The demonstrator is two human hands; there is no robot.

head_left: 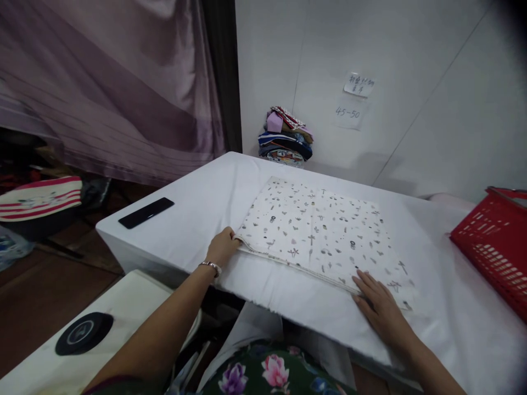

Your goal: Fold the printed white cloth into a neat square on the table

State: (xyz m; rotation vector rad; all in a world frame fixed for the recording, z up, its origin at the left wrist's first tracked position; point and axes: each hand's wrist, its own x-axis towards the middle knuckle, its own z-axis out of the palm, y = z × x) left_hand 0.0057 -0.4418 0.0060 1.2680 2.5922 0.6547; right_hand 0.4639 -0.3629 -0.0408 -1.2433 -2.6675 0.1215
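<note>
A white cloth (313, 230) with small grey and purple prints lies folded in layers on the white-covered table. At its near left corner my left hand (223, 246), with a bracelet on the wrist, is closed on the folded edge, which lifts slightly there. My right hand (379, 304) rests on the near right part of the cloth, fingers stretched out over its front edge. The far edge of the cloth lies flat.
A black phone (146, 213) lies at the table's left. A stack of folded fabrics (285, 137) stands against the wall, and a red basket (494, 247) is on the right. Below left, a round black object (84, 333) sits on a white surface. Two paper notes (358, 85) hang on the wall.
</note>
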